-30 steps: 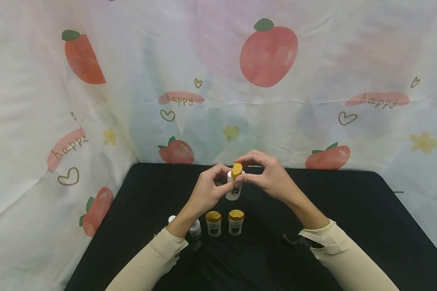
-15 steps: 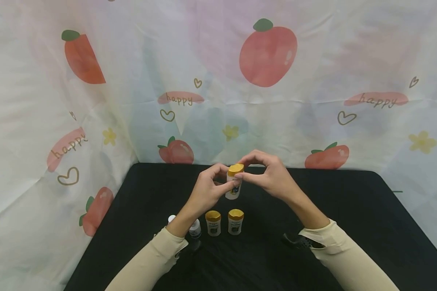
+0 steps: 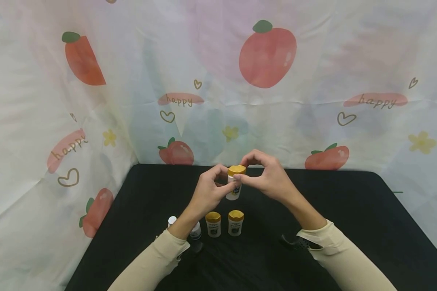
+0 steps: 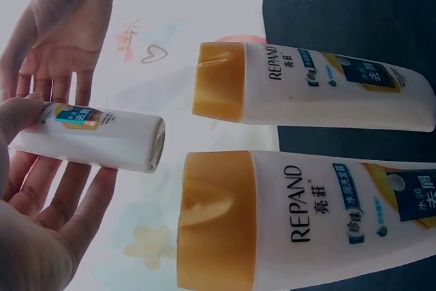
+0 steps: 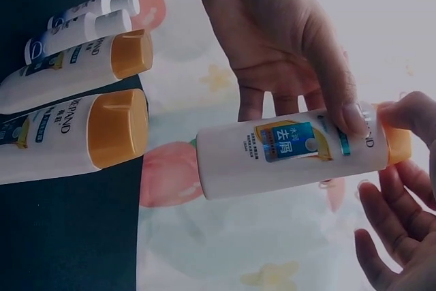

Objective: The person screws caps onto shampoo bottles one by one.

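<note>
Above the middle of the black table, a white shampoo bottle [image 5: 266, 161] with a gold cap [image 3: 236, 170] is held upright between both hands. My left hand [image 3: 209, 189] grips the bottle's body, thumb on the front label and fingers behind. My right hand [image 3: 269, 176] pinches the gold cap between thumb and fingers. In the right wrist view the thumb lies against the cap [image 5: 399, 145], with the other fingers spread below. The left wrist view shows the bottle's lower end, while its cap is out of sight there.
Two like shampoo bottles with gold caps, one left [image 3: 213, 224] and one right [image 3: 235, 223], stand on the black table [image 3: 349, 226] nearer me. Two smaller white bottles, one farther [image 5: 82, 11] and one nearer [image 5: 75, 32], stand beside them, partly behind my left forearm. A printed curtain [image 3: 218, 72] hangs behind.
The gold cap has turned on the bottle, from a narrow slanted look to a wide one, with my right hand pinching it. My left hand and the bottle's body stay nearly in place.
</note>
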A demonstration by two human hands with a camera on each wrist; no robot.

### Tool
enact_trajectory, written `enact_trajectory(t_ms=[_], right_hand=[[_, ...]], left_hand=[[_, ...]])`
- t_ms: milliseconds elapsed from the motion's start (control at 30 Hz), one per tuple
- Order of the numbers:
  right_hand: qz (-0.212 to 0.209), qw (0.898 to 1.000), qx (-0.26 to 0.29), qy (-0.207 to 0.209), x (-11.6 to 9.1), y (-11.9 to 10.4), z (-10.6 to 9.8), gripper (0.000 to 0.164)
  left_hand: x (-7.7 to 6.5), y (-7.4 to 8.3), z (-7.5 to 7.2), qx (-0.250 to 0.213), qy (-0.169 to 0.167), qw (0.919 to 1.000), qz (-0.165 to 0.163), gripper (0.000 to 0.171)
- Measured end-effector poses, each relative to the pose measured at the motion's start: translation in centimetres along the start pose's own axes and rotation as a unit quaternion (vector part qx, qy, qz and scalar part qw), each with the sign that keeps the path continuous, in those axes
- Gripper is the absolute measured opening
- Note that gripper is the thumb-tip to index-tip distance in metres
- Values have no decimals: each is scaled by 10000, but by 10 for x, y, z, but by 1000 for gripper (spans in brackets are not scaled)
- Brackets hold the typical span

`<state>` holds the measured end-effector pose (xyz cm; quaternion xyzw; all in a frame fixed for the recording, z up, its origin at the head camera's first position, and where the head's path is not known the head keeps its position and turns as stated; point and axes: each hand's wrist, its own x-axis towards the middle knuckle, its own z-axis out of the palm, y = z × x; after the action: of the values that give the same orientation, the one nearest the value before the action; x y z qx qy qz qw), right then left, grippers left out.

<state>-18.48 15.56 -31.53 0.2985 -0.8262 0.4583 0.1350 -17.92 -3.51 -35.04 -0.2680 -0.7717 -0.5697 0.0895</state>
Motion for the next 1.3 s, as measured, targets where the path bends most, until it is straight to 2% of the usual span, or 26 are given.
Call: enact_trajectory(t_ms=[200,333,500,567,700,933,1100,1300], right_hand=[[-24,9999,-101,79,1,27,5,26],[-123,9996,-188,152,1,32,5,25],[-196,9994,-203,210,3,32,4,24],[-125,9999,-61,99,3,32,4,24],[81,9981,548,-276,5,33,1,21],[85,9825,1650,-864,7,43,-5,27],[-73,9621,2344,-1393,8,50,-8,38],[-392,9397,2830,-1880,8,58,-9,46]], left_hand=[[0,-2,0,-119,-33,9999,-86,19],[0,-1,0,-181,-78,9997,-157,23],[4,-24,1,-297,-173,9993,-119,27],[5,-33,1,-383,-253,9989,-105,27],[5,-35,-2,-518,-411,9978,-74,27],[5,-37,-4,-632,-614,9961,-32,27],[4,-37,-4,-660,-846,9942,-17,26],[3,-36,-4,-613,-1119,9918,104,30]])
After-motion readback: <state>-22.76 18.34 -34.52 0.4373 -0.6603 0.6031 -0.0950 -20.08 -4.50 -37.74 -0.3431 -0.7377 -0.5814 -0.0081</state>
